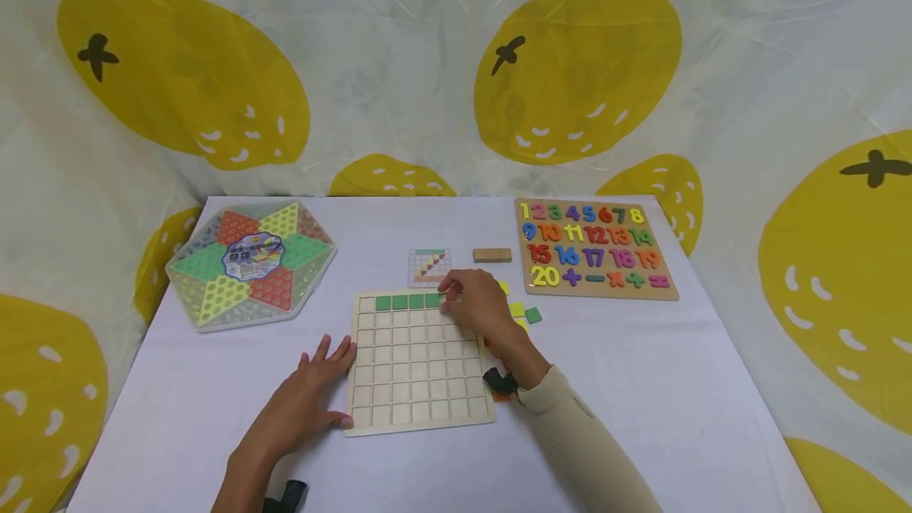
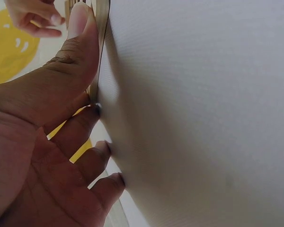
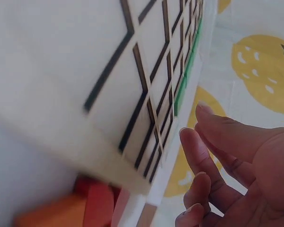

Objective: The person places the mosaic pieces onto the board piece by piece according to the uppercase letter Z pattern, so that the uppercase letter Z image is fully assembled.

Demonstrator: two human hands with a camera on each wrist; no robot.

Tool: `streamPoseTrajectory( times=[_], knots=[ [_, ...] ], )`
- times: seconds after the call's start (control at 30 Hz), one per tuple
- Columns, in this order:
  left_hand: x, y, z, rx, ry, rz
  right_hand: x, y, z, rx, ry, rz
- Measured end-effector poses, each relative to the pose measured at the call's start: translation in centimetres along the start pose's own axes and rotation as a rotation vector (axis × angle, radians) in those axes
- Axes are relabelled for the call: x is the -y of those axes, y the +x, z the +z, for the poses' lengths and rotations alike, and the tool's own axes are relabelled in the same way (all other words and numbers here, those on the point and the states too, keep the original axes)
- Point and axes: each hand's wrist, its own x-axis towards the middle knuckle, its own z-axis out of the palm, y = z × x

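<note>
We observe the right hand (image 1: 476,303) at the far row of the wooden grid board (image 1: 401,374), thumb and index finger narrowly parted, nothing visible between them. We find the left hand (image 1: 306,394) spread, touching the board's left edge. We count four visible green tiles (image 1: 400,302) seated side by side in the far row. Beyond the board we note the pattern card (image 1: 429,266) and wooden block (image 1: 492,256); rightward, loose yellow tiles (image 1: 517,309) and the number puzzle (image 1: 597,248); leftward, the Chinese checkers set (image 1: 252,260).
</note>
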Motion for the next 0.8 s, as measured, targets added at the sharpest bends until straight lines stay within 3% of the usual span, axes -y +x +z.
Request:
streamPoseTrajectory(
  times=[0.5,0.8],
  knots=[
    [0.1,-0.2,-0.1,-0.013,-0.005,0.018,-4.7,-4.0,-4.1,-0.081,0.054,0.123],
    [0.1,-0.1,-0.2,-0.001,0.002,0.020,-8.6,-5.4,-5.8,-0.147,0.002,0.214]
  ],
)
